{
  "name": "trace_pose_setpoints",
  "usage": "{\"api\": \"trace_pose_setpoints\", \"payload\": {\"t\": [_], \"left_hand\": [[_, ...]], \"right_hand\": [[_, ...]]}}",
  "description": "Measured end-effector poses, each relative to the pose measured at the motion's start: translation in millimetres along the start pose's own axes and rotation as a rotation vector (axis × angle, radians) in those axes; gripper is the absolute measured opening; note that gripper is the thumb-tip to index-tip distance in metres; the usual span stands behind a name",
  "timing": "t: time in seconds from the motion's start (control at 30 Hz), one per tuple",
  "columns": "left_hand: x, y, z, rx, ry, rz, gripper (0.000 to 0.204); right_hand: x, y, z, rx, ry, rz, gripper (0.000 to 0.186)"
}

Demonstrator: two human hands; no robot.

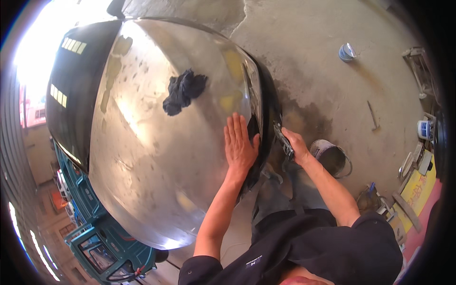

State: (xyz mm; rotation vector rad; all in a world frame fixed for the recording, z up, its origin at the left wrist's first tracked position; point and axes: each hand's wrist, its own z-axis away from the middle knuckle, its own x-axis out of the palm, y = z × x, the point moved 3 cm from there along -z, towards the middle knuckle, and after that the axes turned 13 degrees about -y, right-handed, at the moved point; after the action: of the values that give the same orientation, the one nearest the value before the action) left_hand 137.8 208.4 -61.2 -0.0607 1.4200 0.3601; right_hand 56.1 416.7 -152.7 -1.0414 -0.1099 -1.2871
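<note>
A car's silver-grey bonnet spreads out in front of me, with yellowish patches on its surface. My left hand lies flat on its front edge, fingers stretched and holding nothing. Just off the car's nose, my right hand is closed around a dark grey, crumpled-looking piece; its exact kind is unclear. A crumpled dark cloth rests on the bonnet beyond my left hand.
A bucket with a wire handle stands on the concrete floor beside my right forearm. Farther off are a blue can, a thin hammer-like tool and a white-and-blue tub. A teal truck is at the lower left.
</note>
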Motion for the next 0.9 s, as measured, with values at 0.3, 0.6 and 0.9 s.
{"api": "trace_pose_setpoints", "payload": {"t": [0.3,0.6,0.9], "left_hand": [[-24.6,-29.8,-151.1,0.062,0.115,-0.065,0.093],[-34.9,-43.9,-243.9,0.014,0.022,-0.195,0.096],[-47.5,-60.2,-305.3,-0.04,-0.058,-0.318,0.099]], "right_hand": [[-38.5,-16.5,2.6,-0.033,0.119,-0.084,0.03],[-79.5,-16.2,-1.2,-0.017,0.167,-0.098,0.03],[-85.6,-20.8,-2.6,-0.004,0.15,-0.06,0.03]]}}
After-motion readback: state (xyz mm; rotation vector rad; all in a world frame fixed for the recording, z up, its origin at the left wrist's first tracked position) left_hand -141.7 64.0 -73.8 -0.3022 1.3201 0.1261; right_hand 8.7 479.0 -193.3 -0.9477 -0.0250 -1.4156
